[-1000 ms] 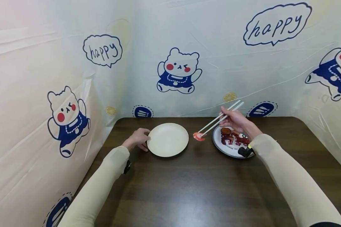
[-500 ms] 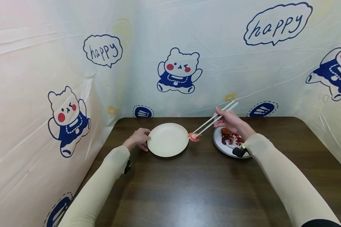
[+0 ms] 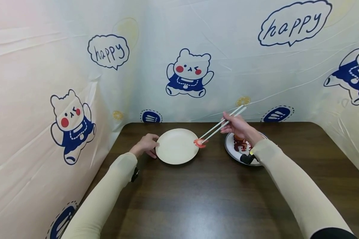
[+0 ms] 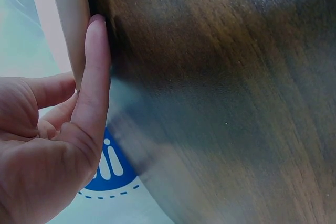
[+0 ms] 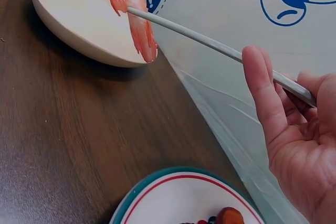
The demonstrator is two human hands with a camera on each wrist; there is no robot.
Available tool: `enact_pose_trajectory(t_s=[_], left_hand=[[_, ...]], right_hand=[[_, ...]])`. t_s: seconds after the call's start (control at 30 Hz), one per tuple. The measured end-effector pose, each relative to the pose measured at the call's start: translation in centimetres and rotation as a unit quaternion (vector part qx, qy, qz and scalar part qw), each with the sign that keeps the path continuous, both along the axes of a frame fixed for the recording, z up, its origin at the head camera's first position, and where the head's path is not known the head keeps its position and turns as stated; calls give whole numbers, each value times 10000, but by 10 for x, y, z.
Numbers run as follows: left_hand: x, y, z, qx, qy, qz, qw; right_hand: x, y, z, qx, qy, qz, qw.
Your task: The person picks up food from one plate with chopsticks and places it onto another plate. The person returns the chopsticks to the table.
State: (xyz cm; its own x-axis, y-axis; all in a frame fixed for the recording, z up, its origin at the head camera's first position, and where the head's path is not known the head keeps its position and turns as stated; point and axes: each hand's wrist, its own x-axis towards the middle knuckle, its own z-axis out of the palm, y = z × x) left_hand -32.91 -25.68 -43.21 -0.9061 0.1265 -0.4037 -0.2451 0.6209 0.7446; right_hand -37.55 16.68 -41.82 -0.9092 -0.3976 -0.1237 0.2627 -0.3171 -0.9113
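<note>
In the head view, my left hand [image 3: 147, 144] pinches the left rim of a cream plate [image 3: 176, 147] on the table. The left wrist view has the plate's edge [image 4: 71, 19] between the fingers. My right hand [image 3: 238, 127] grips a pair of pale chopsticks [image 3: 219, 126] near their upper ends. Held at their tips is an orange-and-white shrimp [image 3: 199, 143], over the plate's right rim. Seen from the right wrist, the shrimp [image 5: 137, 17] hangs in front of the plate [image 5: 86, 30]; only one chopstick [image 5: 194, 35] shows clearly there.
To the right, partly under my right wrist, a printed plate [image 3: 231, 154] with a dark rim bears a brown round piece and red shapes; which are printed cannot be told. The brown table [image 3: 179, 199] meets a curtain [image 3: 131, 83] with bear drawings at its back and sides.
My right hand has moved left with the chopsticks and shrimp, bringing the shrimp from the gap between the plates to the cream plate's right rim. My left hand stays on the plate.
</note>
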Motion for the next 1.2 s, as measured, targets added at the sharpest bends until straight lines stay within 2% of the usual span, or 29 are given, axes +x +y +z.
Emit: enact_pose_trajectory(t_s=[0.67, 0.97, 1.2], left_hand=[[1, -3, -2, -27, 46, 67, 10000], [-1, -3, -2, -46, 56, 131, 9999], [-2, -3, -3, -46, 4, 49, 10000]], right_hand=[[-6, -47, -17, 213, 53, -136, 9997], [-9, -70, -14, 84, 234, -24, 9997], [-8, -82, -22, 167, 49, -97, 9998]])
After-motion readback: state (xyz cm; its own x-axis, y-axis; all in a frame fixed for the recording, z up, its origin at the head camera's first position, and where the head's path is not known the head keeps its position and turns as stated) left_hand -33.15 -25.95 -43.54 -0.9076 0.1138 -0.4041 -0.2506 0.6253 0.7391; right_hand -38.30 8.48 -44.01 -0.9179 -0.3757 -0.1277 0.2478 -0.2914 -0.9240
